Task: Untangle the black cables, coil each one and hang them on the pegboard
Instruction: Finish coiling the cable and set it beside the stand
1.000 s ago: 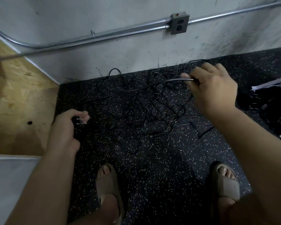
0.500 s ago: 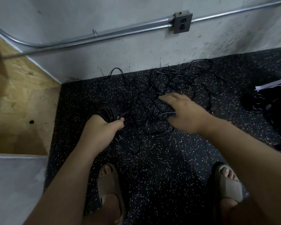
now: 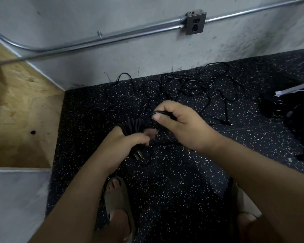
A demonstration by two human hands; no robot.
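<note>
One coil we are gripping in our left hand, fingers curled so it cannot spring apart, while our right hand is pinching the cable to add a loop.

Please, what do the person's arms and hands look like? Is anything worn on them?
Both arms are bare as far as the view shows: no sleeve on the left forearm or the right forearm. The left hand and the right hand wear no gloves; no ring, watch or bracelet is visible.
</note>
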